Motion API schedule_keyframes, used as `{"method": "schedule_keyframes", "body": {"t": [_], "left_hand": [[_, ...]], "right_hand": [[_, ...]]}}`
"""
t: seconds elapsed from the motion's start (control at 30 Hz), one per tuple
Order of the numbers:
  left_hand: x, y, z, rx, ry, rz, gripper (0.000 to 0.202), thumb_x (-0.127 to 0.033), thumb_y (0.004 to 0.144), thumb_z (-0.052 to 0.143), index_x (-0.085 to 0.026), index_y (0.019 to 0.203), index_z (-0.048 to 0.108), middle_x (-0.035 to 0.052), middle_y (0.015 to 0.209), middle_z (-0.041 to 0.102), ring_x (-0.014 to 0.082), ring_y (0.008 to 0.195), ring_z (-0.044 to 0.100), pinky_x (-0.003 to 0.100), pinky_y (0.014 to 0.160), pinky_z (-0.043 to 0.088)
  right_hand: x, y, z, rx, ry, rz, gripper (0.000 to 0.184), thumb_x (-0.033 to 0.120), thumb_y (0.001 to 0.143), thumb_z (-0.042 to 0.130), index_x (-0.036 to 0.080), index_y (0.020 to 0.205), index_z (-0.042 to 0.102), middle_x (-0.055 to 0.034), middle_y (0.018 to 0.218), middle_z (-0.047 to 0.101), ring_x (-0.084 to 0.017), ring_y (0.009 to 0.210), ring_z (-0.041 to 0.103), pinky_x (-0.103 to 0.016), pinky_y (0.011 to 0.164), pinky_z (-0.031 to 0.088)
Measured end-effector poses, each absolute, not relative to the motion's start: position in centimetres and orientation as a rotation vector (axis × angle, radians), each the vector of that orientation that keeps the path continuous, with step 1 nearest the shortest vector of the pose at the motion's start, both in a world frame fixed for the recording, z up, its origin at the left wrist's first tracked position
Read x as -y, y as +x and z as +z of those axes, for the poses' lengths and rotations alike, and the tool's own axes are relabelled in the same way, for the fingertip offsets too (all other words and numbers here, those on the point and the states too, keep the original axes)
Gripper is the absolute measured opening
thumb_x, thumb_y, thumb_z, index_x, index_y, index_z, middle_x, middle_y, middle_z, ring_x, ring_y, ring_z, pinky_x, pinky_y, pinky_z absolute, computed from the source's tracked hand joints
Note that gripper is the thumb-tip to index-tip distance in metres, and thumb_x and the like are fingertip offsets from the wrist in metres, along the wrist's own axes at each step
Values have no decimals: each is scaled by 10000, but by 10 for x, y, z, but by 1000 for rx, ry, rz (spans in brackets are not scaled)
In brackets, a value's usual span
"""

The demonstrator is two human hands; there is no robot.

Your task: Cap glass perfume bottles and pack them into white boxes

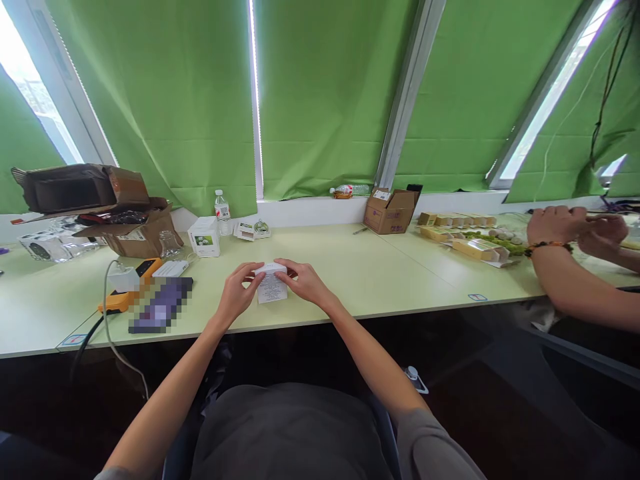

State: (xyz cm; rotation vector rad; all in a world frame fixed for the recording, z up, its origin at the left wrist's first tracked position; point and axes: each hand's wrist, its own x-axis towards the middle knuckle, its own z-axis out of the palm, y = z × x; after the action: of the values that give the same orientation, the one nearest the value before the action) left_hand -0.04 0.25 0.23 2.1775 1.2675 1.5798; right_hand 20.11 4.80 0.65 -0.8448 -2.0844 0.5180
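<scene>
A small white carton with printed text on its near side stands near the table's front edge. My left hand grips its left upper edge, thumb toward me and fingers at the back. On the opposite side, my right hand pinches the upper right edge. The white top shows between my two hands. Whether the top flap is fully closed I cannot tell. Beyond the left hand stands a larger white box with a green picture, and small printed white pieces lie behind the carton.
To the left are an orange power strip, a blurred dark phone-like item and open cardboard boxes. A water bottle stands at the back. At right, a small carton, yellow boxes and a co-worker's hands.
</scene>
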Motion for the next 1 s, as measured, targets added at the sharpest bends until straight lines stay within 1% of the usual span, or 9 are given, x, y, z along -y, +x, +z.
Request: {"method": "schedule_keyframes", "body": {"t": [0.37,1.0], "left_hand": [[0,1,5,-1264,2159,1591,297,-433,910,512,-235,1087,645,58,1104,659,176,871,651,343,774,588],[-1,1,5,-1250,2103,1607,268,-417,902,535,-230,1043,665,44,1048,674,169,845,665,325,775,574]], "right_hand": [[-45,201,10,2065,-809,546,405,439,905,519,225,1235,613,-51,1082,693,-161,817,640,-294,755,519],[-46,201,10,2063,-819,562,389,464,902,517,219,1180,636,-49,988,700,-163,807,638,-279,732,509]]}}
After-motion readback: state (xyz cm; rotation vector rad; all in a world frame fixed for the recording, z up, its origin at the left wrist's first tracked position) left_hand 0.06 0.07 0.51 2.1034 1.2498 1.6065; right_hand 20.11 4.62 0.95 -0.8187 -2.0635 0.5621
